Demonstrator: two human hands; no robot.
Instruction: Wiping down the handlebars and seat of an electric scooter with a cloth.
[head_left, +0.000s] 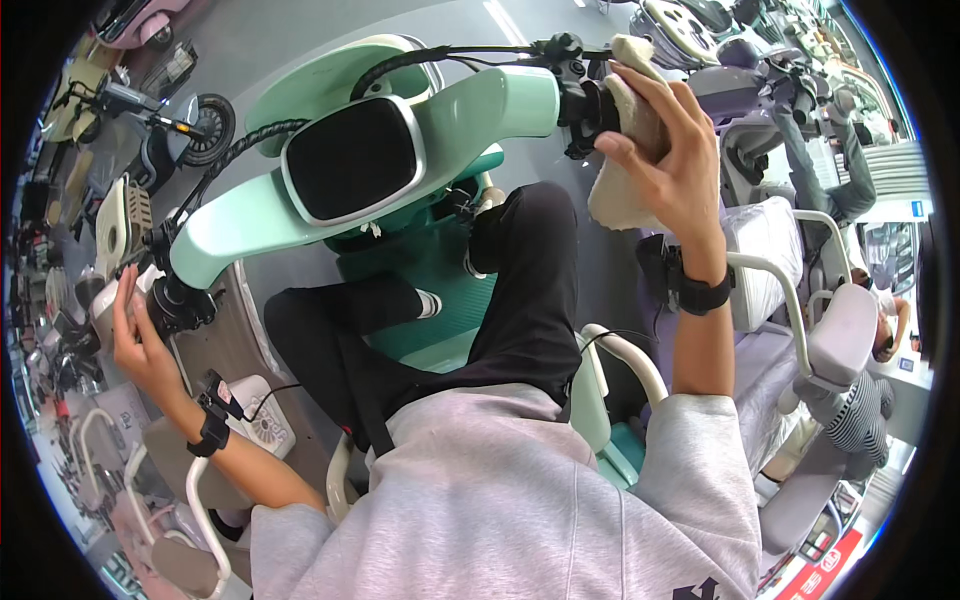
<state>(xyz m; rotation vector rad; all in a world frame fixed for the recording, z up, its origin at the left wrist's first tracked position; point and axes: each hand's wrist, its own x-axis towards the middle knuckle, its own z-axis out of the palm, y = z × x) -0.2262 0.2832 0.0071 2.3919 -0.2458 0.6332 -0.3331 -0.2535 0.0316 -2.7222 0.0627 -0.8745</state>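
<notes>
A mint-green scooter with a dark display (354, 161) on its handlebar (480, 120) stands in front of me; I sit astride its seat. On the right side, my right hand (671, 142) presses a cream cloth (626, 187) against the right handlebar grip, thumb apart from the fingers. The cloth hides most of that grip. My left hand (142, 341) rests with its palm by the left grip end, fingers extended; whether it holds the grip is hard to tell. Black switch housings (180, 304) sit beside it. Both wrists wear black bands with small devices and cables.
Parked scooters stand on both sides, among them a blue-grey one (154, 124) at upper left and a purple one (720, 90) at upper right. A plastic-wrapped seat (757, 262) and curved armrests are close on my right. Other people are at the far right.
</notes>
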